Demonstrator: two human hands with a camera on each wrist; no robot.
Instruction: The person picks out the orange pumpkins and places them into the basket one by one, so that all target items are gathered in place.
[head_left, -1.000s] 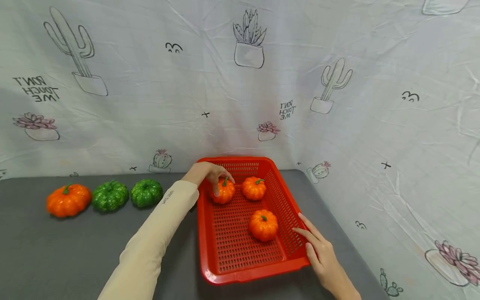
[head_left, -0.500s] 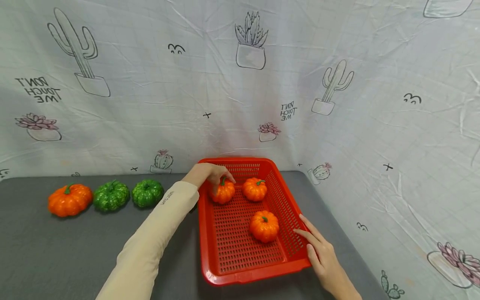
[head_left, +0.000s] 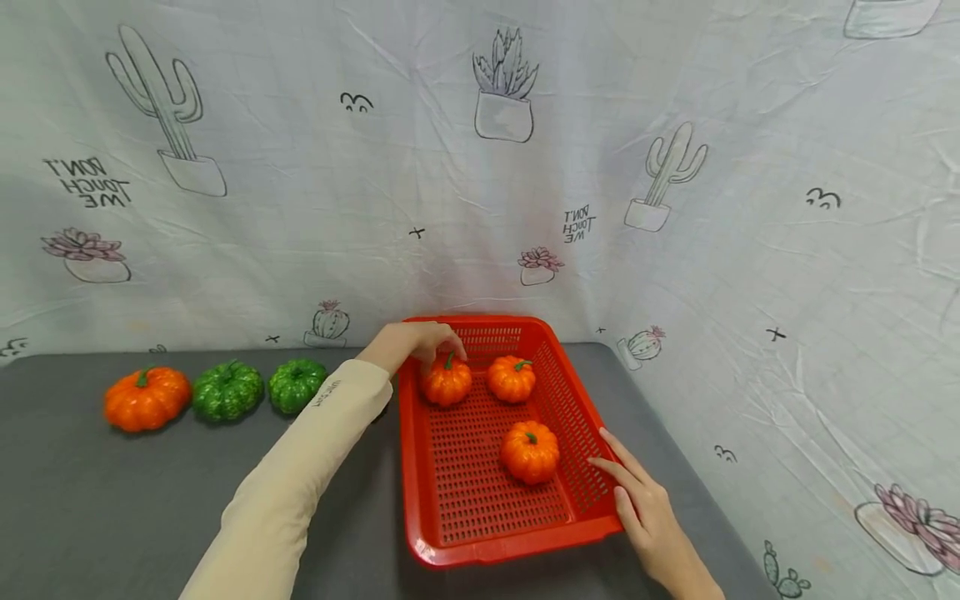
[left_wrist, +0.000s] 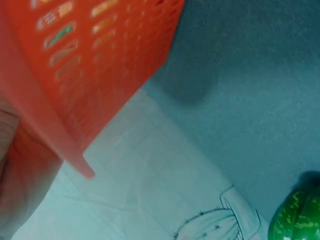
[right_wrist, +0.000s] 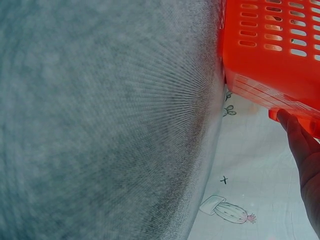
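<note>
A red plastic basket (head_left: 420, 500) with slotted walls stands on the grey table, holding three small orange pumpkins. My left hand (head_left: 420, 343) reaches over its back left rim, with loosely bent fingers just above the back left pumpkin (head_left: 447, 383). Beside that lies the back right pumpkin (head_left: 512, 381); the front pumpkin (head_left: 530, 452) sits nearer me. My right hand (head_left: 651, 517) grips the right rim near the front corner, fingers over the edge and thumb outside. In the left wrist view, the basket wall (left_wrist: 100, 60) hides the left fingertips.
Left of the basket, a larger orange pumpkin (head_left: 147, 400) and two green pumpkins, one in the middle (head_left: 228, 390) and one nearer the basket (head_left: 296, 383), stand in a row on the table (head_left: 112, 517). A white cactus-print cloth (head_left: 360, 192) hangs behind and at right.
My left hand's fingers have loosened from the back left pumpkin and drawn slightly up and left, while that pumpkin stays in place. The right hand keeps its hold on the rim.
</note>
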